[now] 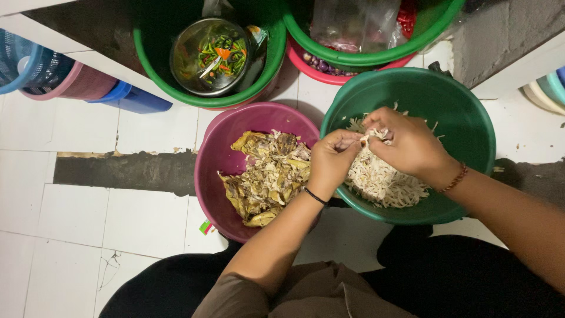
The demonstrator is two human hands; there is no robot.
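Note:
My left hand (331, 160) and my right hand (406, 143) meet over the dark green basin (465, 118), both pinching one pale piece of cooked meat (369, 138) between their fingertips. Under them lies a heap of pale shredded meat (382, 179) in that basin. Left of it, a magenta basin (218, 147) holds brownish skin and bone scraps (265, 176). A black band circles my left wrist, a reddish bracelet my right.
Behind, a bright green tub (147, 53) holds a metal bowl of chopped green and red chillies (212, 56). Another green tub (376, 56) with a plastic bag sits over a pink one with small purple shallots (321, 63). Blue and pink baskets (35, 65) stand far left on the white tiled floor.

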